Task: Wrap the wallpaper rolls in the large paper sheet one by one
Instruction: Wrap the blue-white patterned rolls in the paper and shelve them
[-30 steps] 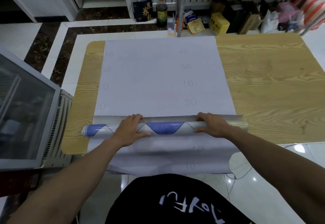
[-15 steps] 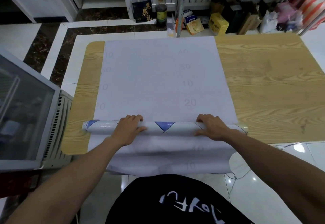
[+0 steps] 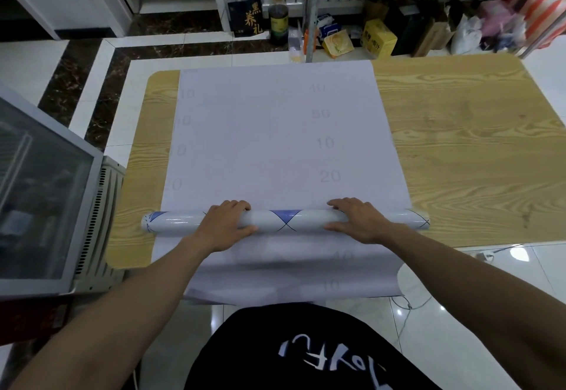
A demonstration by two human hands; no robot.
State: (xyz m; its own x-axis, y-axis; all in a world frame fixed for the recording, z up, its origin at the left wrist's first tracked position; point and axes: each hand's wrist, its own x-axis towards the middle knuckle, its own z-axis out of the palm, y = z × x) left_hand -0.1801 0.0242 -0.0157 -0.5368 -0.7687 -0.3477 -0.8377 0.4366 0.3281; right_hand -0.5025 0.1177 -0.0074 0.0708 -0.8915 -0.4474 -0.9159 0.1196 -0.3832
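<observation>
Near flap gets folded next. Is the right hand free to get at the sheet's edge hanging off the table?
Probably yes, once it lets go: the right hand holds the wallpaper roll, and bare paper sheet alone lies between.

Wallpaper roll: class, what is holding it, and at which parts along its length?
The left hand grips the wallpaper roll left of its middle, the right hand right of its middle, fingers curled over its top; both ends are free.
</observation>
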